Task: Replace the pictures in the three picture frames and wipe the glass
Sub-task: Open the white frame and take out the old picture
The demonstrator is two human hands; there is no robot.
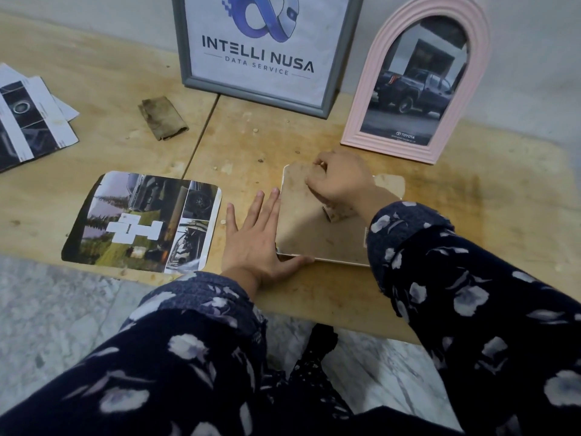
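Note:
A white frame [301,237] lies face down on the wooden board, its brown backing up. My left hand [254,237] lies flat with straight fingers against the frame's left edge, thumb along its near edge. My right hand [338,180] rests on the backing near its far edge, fingers curled and pinching something small there; I cannot tell what. A loose rounded-corner picture [144,221] with car photos lies left of the frame. A grey frame [267,51] with a logo print and a pink arched frame [418,80] with a truck picture stand against the wall.
A dirty folded cloth [163,118] lies on the wooden board [471,215] behind the loose picture. Several printed sheets [31,118] are stacked at the far left. The board's near edge drops to a marble floor [56,309]. A wall stands right behind the frames.

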